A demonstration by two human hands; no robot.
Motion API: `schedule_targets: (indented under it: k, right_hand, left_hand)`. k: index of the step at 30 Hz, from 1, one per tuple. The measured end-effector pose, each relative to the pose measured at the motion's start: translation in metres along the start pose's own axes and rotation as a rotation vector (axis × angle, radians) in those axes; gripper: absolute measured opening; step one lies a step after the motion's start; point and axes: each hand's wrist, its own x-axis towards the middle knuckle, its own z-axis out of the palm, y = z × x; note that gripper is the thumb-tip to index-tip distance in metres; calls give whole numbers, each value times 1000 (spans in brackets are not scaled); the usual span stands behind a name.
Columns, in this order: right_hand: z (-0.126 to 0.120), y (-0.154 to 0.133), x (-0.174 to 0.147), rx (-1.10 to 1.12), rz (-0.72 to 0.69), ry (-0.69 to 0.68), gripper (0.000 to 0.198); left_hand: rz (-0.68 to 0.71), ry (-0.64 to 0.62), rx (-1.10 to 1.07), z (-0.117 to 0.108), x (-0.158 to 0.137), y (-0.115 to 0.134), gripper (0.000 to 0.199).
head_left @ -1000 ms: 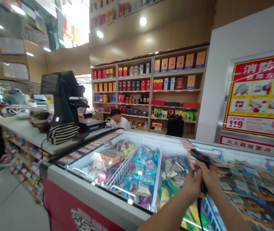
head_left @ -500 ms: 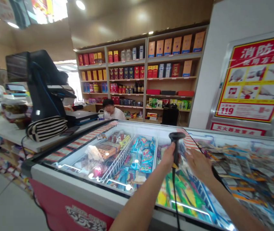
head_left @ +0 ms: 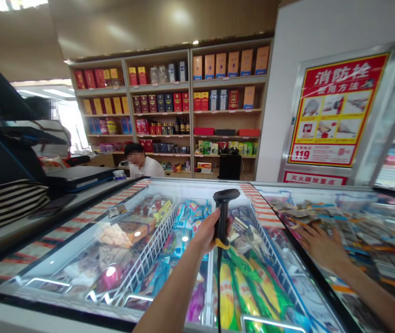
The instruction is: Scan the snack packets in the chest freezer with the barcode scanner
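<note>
My left hand is wrapped round the grip of a black barcode scanner, held upright above the glass-topped freezer. A black cable hangs from the base of its handle. Over on the right, my right hand lies palm down with its fingers spread, at the left side of a layer of small flat packets. Its fingertips seem to touch some packets. Below the scanner, yellow and green ice-cream packs show through the glass.
Wire baskets divide the freezer. A striped pouch and a dark laptop-like slab lie on the left counter. A person in white is behind the freezer, before shelves of boxed goods. A red-framed poster hangs right.
My right hand has moved right, away from the scanner, onto the packets. My left hand still holds the scanner. The view has turned right and come nearer the freezer.
</note>
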Motion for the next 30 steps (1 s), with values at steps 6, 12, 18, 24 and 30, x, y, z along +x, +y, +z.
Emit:
schedule_targets:
  k: [6, 12, 18, 24, 30]
  right_hand:
    - [-14, 13, 4, -14, 61, -150, 40]
    - [-29, 34, 5, -64, 117, -265, 41]
    - [-45, 44, 8, 15, 45, -213, 35]
    - [-42, 30, -35, 97, -25, -64, 33]
    - [-7, 18, -97, 96, -75, 87, 37]
  left_hand:
    - [-55, 20, 0, 1, -9, 7, 28]
    - [-132, -67, 27, 2, -12, 14, 24]
    - [-122, -122, 59, 11, -5, 15, 24]
    - [-196, -72, 49, 12, -1, 9, 31]
    - [-176, 12, 99, 6, -1, 2, 44]
